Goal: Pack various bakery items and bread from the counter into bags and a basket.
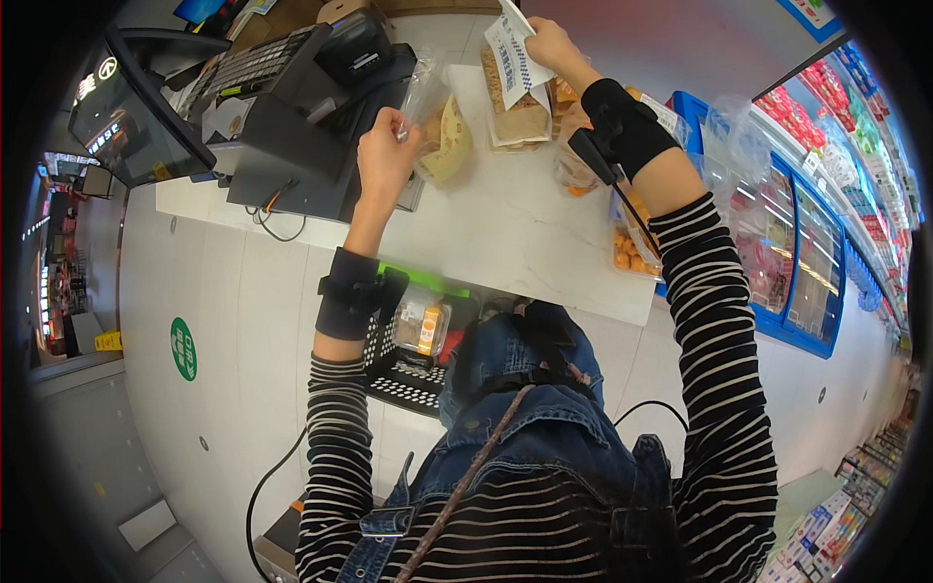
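Note:
My left hand (388,151) pinches the edge of a clear plastic bag (430,80) on the left of the white counter (503,229). Next to that bag lies a yellow printed food package (446,138). Farther off, my right hand (554,45) grips a white paper packet with printing (514,55), over a packaged flat food item (517,120) on the counter. Below my right wrist is a thin plastic bag with food inside (579,149). A clear box of small orange food pieces (633,251) sits near the right edge, partly behind my right forearm.
A monitor (138,109), a keyboard (255,62) and a black device (357,47) stand at the left. Below the counter, a black basket (408,386) holds a clear food box (423,324). A blue-framed freezer (791,248) and stocked shelves are at the right.

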Available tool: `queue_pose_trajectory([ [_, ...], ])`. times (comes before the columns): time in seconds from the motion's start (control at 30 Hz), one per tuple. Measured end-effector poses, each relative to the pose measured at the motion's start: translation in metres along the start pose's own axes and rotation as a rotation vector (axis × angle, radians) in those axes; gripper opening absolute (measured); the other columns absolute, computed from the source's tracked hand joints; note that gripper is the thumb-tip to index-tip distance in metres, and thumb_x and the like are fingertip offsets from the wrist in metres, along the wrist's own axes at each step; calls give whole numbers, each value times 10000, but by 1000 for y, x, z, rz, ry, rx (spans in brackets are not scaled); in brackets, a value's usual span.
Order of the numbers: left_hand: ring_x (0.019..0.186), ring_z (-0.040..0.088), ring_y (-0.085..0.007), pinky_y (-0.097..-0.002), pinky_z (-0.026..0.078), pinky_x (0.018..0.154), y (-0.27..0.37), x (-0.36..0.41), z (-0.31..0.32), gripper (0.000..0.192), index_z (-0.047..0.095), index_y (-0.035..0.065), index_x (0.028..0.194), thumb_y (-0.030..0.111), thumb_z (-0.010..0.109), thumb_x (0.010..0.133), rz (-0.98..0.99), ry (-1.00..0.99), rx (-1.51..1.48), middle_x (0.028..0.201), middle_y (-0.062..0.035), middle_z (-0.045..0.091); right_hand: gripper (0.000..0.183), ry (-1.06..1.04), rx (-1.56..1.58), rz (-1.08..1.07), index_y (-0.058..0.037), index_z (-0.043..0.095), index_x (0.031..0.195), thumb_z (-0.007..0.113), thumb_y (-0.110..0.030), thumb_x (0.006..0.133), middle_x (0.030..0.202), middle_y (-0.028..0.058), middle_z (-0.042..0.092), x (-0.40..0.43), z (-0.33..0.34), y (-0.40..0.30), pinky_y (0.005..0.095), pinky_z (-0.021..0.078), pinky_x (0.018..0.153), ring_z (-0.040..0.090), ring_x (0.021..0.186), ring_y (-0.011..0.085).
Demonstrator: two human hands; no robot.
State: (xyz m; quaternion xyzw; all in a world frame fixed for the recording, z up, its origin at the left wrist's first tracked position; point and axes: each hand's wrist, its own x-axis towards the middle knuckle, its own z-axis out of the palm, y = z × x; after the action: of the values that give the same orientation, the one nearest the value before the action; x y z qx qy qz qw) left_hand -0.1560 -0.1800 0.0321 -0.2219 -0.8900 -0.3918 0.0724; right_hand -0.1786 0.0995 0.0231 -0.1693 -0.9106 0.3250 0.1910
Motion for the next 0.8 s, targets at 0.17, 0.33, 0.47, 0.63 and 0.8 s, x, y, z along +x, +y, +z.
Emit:
queue_pose_trajectory([
  [0.17,470,407,-97,-216,363,480,-6,-5,-8,161,493,14,747,127,590,685,-5,32,20,558,-52,499,394,23,-96,93,-183,514,1071,447,-164,684,910,122,590,-13,4,-17,377,412,756,573,831,277],
  [0.33,479,442,-131,-236,376,495,-3,-5,-6,176,502,20,777,155,584,701,48,33,21,600,-70,538,392,42,-66,39,-134,514,1065,447,-144,679,897,154,586,-4,12,-3,367,428,733,574,824,288],
  [0.47,490,465,-149,-247,383,500,-2,-5,-4,179,510,27,795,164,586,709,56,21,58,633,-75,558,392,31,-64,-23,-89,511,1058,450,-120,672,886,187,579,4,13,7,359,441,709,575,811,298],
  [0.63,510,494,-154,-254,394,505,-16,-6,-17,176,518,38,804,175,590,718,36,22,68,651,-64,570,396,-70,-124,-11,-89,505,1061,465,-125,669,888,181,581,-15,4,-30,369,439,715,577,813,293],
  [0.8,550,525,-159,-254,406,526,-11,-3,-14,184,517,51,822,192,587,725,62,10,100,671,-58,578,387,-86,-228,7,-97,508,1048,495,-157,665,916,161,580,-17,-8,-29,374,434,731,573,837,282],
])
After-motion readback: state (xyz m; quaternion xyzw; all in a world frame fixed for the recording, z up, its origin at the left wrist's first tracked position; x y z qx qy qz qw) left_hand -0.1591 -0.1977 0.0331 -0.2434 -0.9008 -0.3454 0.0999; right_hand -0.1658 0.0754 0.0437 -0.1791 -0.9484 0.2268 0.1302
